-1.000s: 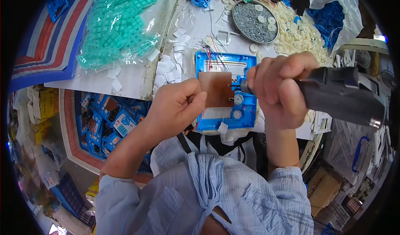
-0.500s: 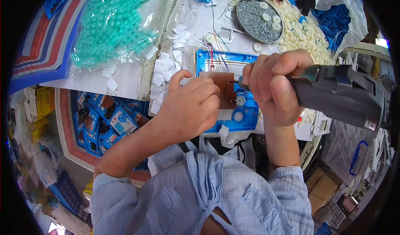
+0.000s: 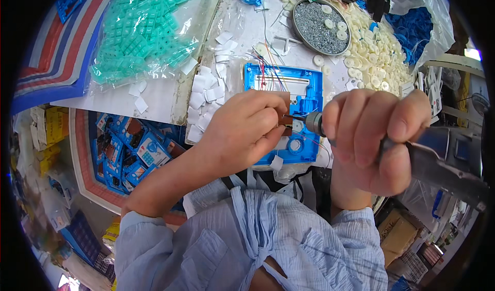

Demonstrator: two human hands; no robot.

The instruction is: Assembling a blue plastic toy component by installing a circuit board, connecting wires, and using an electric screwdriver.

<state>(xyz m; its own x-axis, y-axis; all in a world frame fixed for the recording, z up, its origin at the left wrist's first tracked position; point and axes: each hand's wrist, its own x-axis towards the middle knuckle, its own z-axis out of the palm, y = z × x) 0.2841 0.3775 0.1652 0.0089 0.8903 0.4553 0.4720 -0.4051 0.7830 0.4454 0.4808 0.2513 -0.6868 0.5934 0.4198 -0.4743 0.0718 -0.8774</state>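
We see the left hand [image 3: 242, 131] curled over a small brown board [image 3: 285, 120], its fingers [image 3: 268, 103] pinching the board's left edge, so that only the right end of it shows past the fingertips. The board sits above the blue frame [image 3: 281, 110], which lies flat on the tabletop [image 3: 165, 92] just ahead of us. The right hand [image 3: 374, 136] is clenched around a grey driver [image 3: 443, 162], all four fingers wrapped over its barrel; the driver's metal nose [image 3: 313, 123] pokes out left of the index finger and meets the board's right end. Thin coloured wires [image 3: 268, 72] run from the frame's top. Beyond lie a bag of green parts [image 3: 142, 33], white paper slips [image 3: 206, 92], a tray of screws [image 3: 319, 25] and a heap of white discs [image 3: 376, 54].
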